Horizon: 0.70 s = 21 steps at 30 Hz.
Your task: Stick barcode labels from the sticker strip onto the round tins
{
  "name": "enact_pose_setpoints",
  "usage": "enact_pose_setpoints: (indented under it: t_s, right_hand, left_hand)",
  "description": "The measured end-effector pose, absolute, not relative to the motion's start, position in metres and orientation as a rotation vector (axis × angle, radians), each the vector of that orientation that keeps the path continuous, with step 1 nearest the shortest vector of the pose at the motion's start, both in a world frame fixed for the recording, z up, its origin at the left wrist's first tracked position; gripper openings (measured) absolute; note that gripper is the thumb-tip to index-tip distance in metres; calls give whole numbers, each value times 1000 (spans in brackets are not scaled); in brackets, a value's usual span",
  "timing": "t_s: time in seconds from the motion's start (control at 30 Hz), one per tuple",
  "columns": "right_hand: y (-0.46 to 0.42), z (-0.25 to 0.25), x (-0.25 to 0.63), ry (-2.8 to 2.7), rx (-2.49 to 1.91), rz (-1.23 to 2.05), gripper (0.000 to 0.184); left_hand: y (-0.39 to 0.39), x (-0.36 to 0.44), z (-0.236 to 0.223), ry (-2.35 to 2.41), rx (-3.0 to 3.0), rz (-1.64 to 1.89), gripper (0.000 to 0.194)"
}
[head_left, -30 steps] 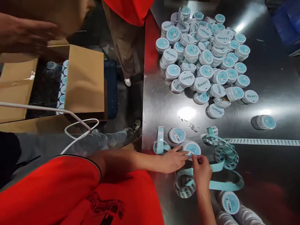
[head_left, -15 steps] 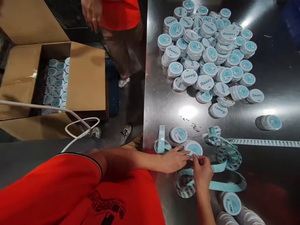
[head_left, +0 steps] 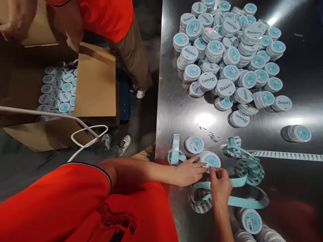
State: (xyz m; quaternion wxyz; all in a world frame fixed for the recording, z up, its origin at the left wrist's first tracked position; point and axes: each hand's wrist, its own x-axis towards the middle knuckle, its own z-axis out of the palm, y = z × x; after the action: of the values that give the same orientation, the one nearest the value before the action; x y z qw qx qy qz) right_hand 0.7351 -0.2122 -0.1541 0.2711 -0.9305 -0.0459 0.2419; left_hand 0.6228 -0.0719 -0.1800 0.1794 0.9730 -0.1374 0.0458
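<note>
The tub being worked on lies face up on the table, just in front of the person. Its lower edge carries a small pale label. The left hand is loosely spread, palm down, fingertips resting on the tub's rim by the label. The right hand has thumb and forefinger drawn in at the label's edge; whether they pinch it or only press, I cannot tell.

The step in hand appears to be seating the label on the lid. The next move seems to call for a steady left hand and light, even fingertip pressure, so that nothing creases.

Just beyond is a second tub, a short strip to its left. A long label strip loops around the right wrist. Farther off stands the pile of tubs; left of the table, a co-worker's hand is at a carton.
</note>
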Motion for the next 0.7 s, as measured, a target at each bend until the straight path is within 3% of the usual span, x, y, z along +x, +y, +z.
enact_pose_setpoints:
  t_s: [0.27, 0.43, 0.7]
  right_hand:
    - [-212, -156, 734, -113, -2501, 634, 51]
    - [-209, -148, 733, -138, -2525, 654, 49]
    - [-203, -143, 731, -123, -2511, 650, 41]
  left_hand:
    - [-72, 623, -178, -396, 2762, 100, 36]
    - [-72, 623, -181, -404, 2771, 155, 24]
    - [-71, 623, -177, -381, 2725, 69, 29]
